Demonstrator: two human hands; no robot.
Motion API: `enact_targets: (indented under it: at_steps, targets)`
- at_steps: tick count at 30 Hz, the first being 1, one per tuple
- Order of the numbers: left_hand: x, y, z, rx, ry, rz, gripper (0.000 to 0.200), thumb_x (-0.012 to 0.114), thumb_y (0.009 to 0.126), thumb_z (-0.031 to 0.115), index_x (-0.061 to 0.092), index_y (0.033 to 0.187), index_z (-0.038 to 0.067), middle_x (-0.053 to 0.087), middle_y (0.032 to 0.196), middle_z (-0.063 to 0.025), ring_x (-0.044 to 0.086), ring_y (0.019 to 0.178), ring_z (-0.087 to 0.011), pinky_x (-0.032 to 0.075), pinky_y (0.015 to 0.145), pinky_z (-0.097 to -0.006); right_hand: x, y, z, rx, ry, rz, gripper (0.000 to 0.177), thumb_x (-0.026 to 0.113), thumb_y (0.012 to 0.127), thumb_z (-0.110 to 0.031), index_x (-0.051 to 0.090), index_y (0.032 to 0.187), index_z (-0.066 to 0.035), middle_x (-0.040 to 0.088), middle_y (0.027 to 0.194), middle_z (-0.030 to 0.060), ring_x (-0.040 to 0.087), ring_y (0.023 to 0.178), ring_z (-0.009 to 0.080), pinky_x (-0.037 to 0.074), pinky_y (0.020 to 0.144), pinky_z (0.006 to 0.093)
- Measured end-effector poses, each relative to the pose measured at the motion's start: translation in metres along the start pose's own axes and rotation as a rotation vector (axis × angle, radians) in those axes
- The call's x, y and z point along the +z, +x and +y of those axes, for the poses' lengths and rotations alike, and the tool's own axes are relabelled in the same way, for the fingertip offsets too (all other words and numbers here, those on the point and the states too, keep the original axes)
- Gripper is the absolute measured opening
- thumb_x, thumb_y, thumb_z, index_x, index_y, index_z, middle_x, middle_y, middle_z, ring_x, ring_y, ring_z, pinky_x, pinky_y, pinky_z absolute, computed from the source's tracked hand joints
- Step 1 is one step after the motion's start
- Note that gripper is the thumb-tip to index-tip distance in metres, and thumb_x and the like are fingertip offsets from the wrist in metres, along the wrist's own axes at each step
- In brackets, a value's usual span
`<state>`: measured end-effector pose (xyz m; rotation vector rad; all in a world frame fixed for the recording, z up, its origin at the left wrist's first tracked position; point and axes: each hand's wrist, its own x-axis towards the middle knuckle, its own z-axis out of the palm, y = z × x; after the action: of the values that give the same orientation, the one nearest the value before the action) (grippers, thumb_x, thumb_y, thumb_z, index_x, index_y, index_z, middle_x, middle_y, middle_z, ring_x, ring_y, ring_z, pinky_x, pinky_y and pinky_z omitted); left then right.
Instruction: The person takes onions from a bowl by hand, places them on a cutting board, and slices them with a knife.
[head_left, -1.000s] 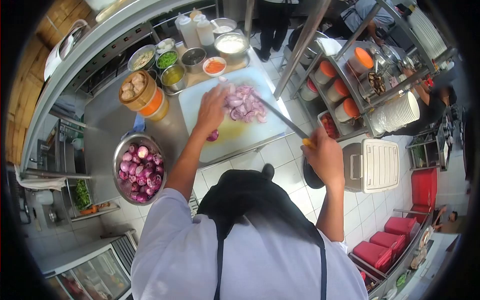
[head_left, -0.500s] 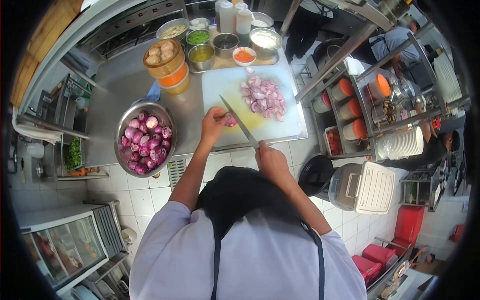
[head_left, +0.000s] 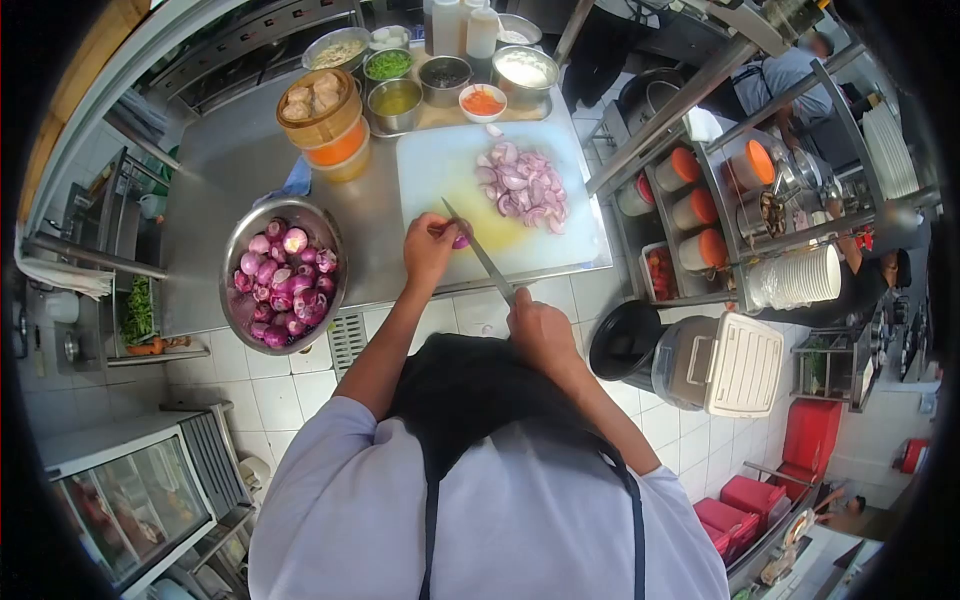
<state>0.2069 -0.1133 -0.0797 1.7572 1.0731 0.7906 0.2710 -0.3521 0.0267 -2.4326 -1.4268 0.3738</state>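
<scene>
We are pinning a small red onion [head_left: 461, 240] to the white cutting board [head_left: 440, 160], close to the board's near edge, which is running along the near edge of the table [head_left: 220, 170]. Our fingers are covering most of it, so it is probably a half, though we cannot be sure. Our left hand [head_left: 430, 248] is curling over the onion, fingertips pressing down on its top. Our right hand [head_left: 537, 328] is closing fully around the handle of a knife [head_left: 478, 252], out past the table's near edge. The blade is slanting up across the board, with its tip lying just beside the onion and our left fingers.

Further back on the board, toward its right side, a pile of sliced onion [head_left: 525, 185] is lying well apart from the knife. Left of the board, by the table's near edge, a steel bowl [head_left: 247, 228] is holding peeled whole onions. Behind it a bamboo steamer [head_left: 325, 128] is sitting on stacked orange tubs [head_left: 340, 152]. Along the table's far edge a row of small bowls [head_left: 396, 120] is showing green, yellow, dark, orange and white contents, with squeeze bottles [head_left: 482, 30] standing behind them.
</scene>
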Motion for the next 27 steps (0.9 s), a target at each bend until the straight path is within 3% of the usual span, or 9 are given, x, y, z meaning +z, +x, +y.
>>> enact_targets:
  at_steps: [6,11,16,20,27]
  targets:
    - [0.002,0.0,-0.005,-0.018,-0.084,-0.002,0.02,0.083,0.084,0.017,0.071,0.095,0.004,0.073,0.094,-0.0098,0.074,0.082,-0.0217,0.058,0.077,-0.0353,0.004,0.004,-0.012,0.02,-0.034,-0.043,0.015,0.058,0.094,-0.009,0.055,0.101,0.004,0.07,0.071,0.0226,0.073,0.066,0.0409,0.059,0.06,0.0516]
    - [0.003,0.006,-0.012,0.027,-0.105,0.025,0.022,0.083,0.085,0.015,0.07,0.098,0.003,0.073,0.096,-0.0105,0.073,0.083,-0.0217,0.057,0.077,-0.0353,0.044,0.035,-0.008,0.042,-0.022,-0.059,0.014,0.057,0.094,-0.007,0.055,0.103,0.004,0.072,0.073,0.0232,0.075,0.07,0.0396,0.06,0.062,0.0511]
    - [-0.002,0.024,-0.014,0.059,-0.014,0.009,0.022,0.081,0.087,0.016,0.069,0.1,0.003,0.074,0.097,-0.0102,0.074,0.085,-0.0225,0.058,0.079,-0.0361,0.042,0.054,-0.019,0.081,-0.033,-0.11,0.014,0.055,0.096,-0.006,0.056,0.104,0.005,0.073,0.081,0.0255,0.076,0.079,0.0412,0.062,0.067,0.0504]
    - [-0.005,0.029,-0.014,-0.028,-0.038,-0.078,0.022,0.081,0.087,0.017,0.069,0.099,0.003,0.075,0.094,-0.0108,0.074,0.085,-0.0225,0.058,0.079,-0.0354,0.017,0.059,-0.027,0.006,-0.086,-0.129,0.013,0.054,0.097,-0.006,0.057,0.104,0.004,0.074,0.087,0.0263,0.077,0.082,0.0408,0.063,0.07,0.0493]
    - [-0.003,0.023,-0.011,0.035,-0.043,-0.101,0.024,0.082,0.086,0.016,0.07,0.102,0.004,0.074,0.099,-0.0108,0.074,0.089,-0.0238,0.057,0.083,-0.0362,0.078,0.086,-0.014,0.007,-0.039,0.014,0.015,0.055,0.095,-0.007,0.058,0.104,0.004,0.075,0.084,0.0241,0.077,0.078,0.0397,0.063,0.07,0.0476]
